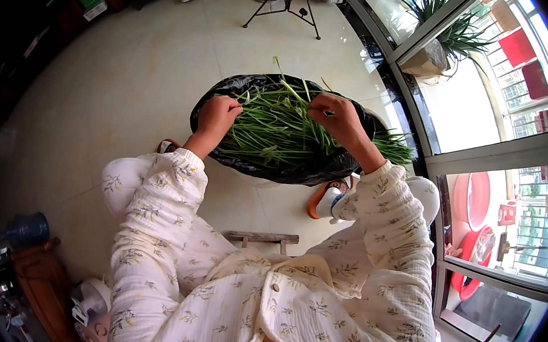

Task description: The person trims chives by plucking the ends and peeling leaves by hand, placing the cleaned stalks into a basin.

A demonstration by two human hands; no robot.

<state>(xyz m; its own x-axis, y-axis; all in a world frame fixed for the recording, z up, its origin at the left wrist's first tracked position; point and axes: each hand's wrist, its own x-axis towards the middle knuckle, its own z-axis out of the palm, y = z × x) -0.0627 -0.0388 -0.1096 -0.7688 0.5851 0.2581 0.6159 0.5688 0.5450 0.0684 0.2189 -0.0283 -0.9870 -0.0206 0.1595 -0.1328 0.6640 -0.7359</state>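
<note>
Head view: you look down past your knees at a heap of long, thin, dark green leafy stalks point(271, 131).
Where the green heap is: it lies in front of you in a wide, shiny black plastic bag point(280, 173), with the bag's edge all around it and your two hands over it.
Which way the heap lies: most stalks run the long way from left to right, from near one hand to near the other, with some slanting and crossing.
Your right hand point(338, 119): it is over the right part of the heap, with its fingers pinched on a thicker, pale green stalk point(289, 88).
Which way the pale stalk points: it goes from your right fingers up and to the left, toward the far edge of the bag, so it sits slantwise over the heap.
Your left hand point(215, 119): it is at the left end of the heap, with the fingers curled in and the tips close together by the leaf ends. You cannot tell from here if they hold a thin leaf.
Nearer hand: your right hand is nearer to the pale stalk and has hold of it; your left fingers are apart from it, off to its left and a bit closer to you.
Loose greens point(393, 146): some stick out past the right side of the bag.
Under it all: a smooth, cream tile floor point(122, 88). What the bag rests on is hidden.
</note>
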